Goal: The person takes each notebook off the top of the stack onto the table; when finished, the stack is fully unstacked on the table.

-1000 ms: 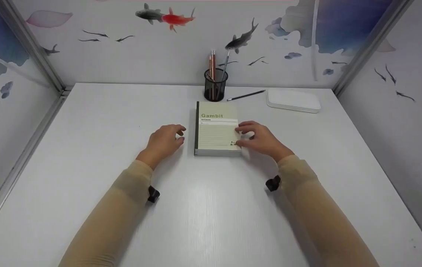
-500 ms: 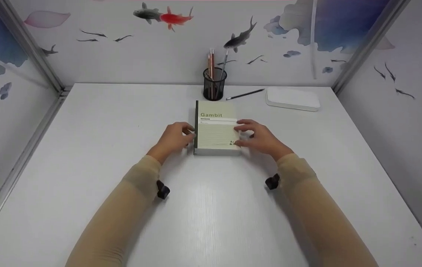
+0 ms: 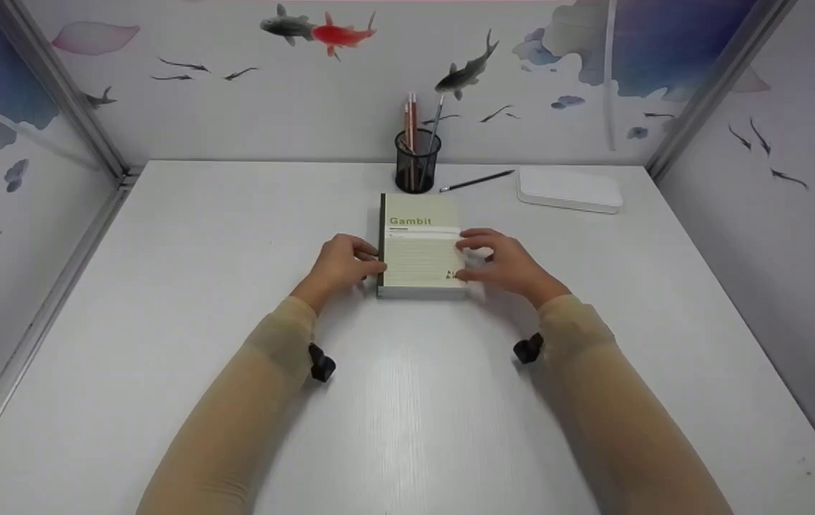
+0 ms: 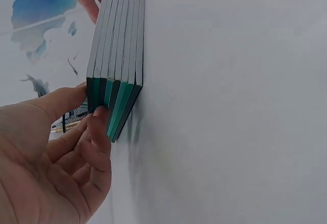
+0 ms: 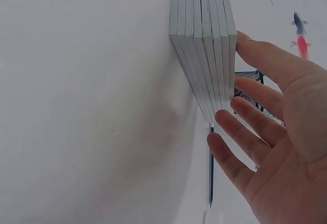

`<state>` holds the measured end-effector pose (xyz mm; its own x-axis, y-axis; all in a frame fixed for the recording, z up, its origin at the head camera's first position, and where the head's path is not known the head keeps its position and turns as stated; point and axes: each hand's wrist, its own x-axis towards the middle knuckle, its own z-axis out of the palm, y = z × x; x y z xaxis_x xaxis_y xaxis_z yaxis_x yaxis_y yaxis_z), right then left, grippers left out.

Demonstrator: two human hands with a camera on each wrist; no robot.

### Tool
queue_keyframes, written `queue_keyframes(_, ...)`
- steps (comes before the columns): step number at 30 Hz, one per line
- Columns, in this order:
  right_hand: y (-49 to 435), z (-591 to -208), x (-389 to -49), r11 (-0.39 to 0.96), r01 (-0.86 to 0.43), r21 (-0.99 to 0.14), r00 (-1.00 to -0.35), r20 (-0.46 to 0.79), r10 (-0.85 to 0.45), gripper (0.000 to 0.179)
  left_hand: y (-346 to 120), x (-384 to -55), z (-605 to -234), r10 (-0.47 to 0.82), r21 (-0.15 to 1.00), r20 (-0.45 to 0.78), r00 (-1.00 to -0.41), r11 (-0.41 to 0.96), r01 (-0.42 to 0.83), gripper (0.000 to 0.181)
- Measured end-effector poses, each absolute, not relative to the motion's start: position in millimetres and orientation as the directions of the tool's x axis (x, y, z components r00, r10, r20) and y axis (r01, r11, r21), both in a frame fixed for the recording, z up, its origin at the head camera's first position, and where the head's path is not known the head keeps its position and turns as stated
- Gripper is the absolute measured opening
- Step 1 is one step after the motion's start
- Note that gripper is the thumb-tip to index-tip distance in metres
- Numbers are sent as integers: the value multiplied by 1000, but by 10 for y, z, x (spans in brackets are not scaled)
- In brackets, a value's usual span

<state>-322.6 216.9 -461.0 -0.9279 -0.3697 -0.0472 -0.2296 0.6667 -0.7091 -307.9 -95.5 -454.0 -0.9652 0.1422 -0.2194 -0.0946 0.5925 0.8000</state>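
A stack of several notebooks (image 3: pixel 421 257) lies on the table, its top cover pale yellow-green and marked "Gambit". Dark and green spines (image 4: pixel 120 101) show in the left wrist view, white page edges (image 5: pixel 204 55) in the right wrist view. My left hand (image 3: pixel 341 263) pinches the upper notebooks at the spine side, thumb on the top cover's edge and bent fingers against the spines. On the opposite side, my right hand (image 3: pixel 506 266) rests its thumb at the top notebook's edge. Its other fingers (image 5: pixel 240 127) are fairly straight and spread beside the page edges.
Behind the stack stands a black mesh pen holder (image 3: pixel 417 163) with several pencils. A dark pencil (image 3: pixel 477 181) lies to its right, and a white flat case (image 3: pixel 569 190) lies farther right. Patterned panels (image 3: pixel 199 107) enclose the white table (image 3: pixel 407 415) at the back and sides.
My left hand has moved right, from apart to touching the notebooks' spine side, and its thumb has come onto the cover's edge. The right hand and the stack have stayed in place.
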Motion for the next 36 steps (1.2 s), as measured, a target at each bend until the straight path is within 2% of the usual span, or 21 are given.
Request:
queue_keyframes(7, 2165, -4640, -3197, 671, -266, -692, -918, -29, -395, 54, -973, -3064, -4574, 127, 821, -278, -952, 546, -167, 43)
queue_keyframes(14, 2210, -4689, -3182, 678, -302, -670, -905, -22, -425, 51, -1056, -3074, -4656, 179, 887, -354, -918, 376, -269, 46)
queue_keyframes(20, 2213, -4604, -3178, 697, -302, -650, -902, -42, -429, 54, -1133, -3097, -4664, 220, 915, -344, -913, 295, -274, 56)
queue_keyframes(24, 2182, -4557, -3194, 741, -314, -593, -899, -65, -433, 53, -1152, -3090, -4663, 261, 928, -337, -905, 253, -273, 64)
queue_keyframes(29, 2163, -4533, -3204, 771, -333, -543, -899, -63, -433, 53, -1176, -3081, -4685, 277, 947, -313, -908, 163, -276, 64)
queue_keyframes(36, 2164, -4519, -3206, 774, -312, -551, -901, -86, -425, 54, -1284, -3028, -4629, 231, 944, -330, -915, 82, -320, 61)
